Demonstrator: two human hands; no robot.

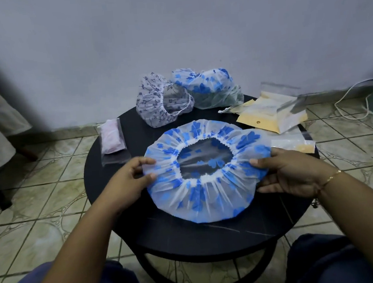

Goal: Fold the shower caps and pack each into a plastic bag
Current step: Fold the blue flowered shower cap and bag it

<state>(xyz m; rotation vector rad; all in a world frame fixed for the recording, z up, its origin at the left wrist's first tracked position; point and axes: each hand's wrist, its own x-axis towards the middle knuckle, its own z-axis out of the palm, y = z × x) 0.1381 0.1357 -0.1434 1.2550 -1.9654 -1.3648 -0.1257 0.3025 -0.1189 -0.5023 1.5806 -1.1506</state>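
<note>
Thin, limp plastic, the blue-flowered shower cap (204, 185) at frame centre is pinched at opposite edges by left hand (129, 180) and right hand (290, 174), best gripped there.

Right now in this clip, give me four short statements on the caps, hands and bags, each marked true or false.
1. Both hands grip the spread blue-flowered cap, left hand and right hand at opposite edges. True.
2. That cap is already folded in half. False: it lies open, round, elastic opening up.
3. A packed bag lies at the table's left. True.
4. No caps wait at the back. False: a dark-printed cap and another blue cap sit there.
</note>
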